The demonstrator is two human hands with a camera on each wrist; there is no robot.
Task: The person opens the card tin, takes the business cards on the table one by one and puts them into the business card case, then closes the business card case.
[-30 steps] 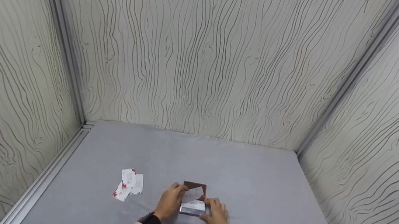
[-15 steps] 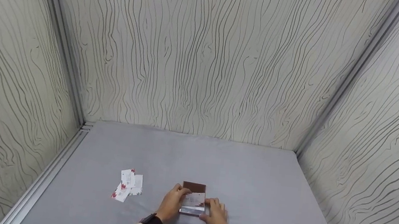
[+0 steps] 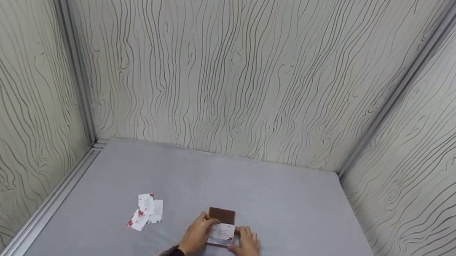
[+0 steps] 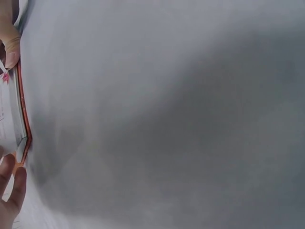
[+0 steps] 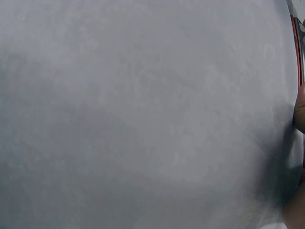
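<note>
Had tons of room on the gray table (image 3: pixel 280 199) beyond the brown card holder (image 3: pixel 222 215) and out to the right. Closer in, the left hand (image 3: pixel 196 233) and right hand (image 3: pixel 247 245) blocked its sides, and loose cards (image 3: pixel 146 207) cluttered farther left.

Patterned walls (image 3: pixel 235 61) and posts (image 3: pixel 71 46) suggest a lab booth (image 3: pixel 444 125)

- Left hand (image 3: pixel 195 235) pinches a white card (image 3: pixel 223 232) (red at one corner) over the brown case (image 3: pixel 222 215).
- Right hand (image 3: pixel 247 246) holds the case's right edge, thumb at its near corner.
- Three overlapping loose cards (image 3: pixel 145 205) lie nearer the worktop's (image 3: pixel 288 202) left edge than its right.
- A line-patterned panel (image 3: pixel 234 69) stands along the far edge.
</note>
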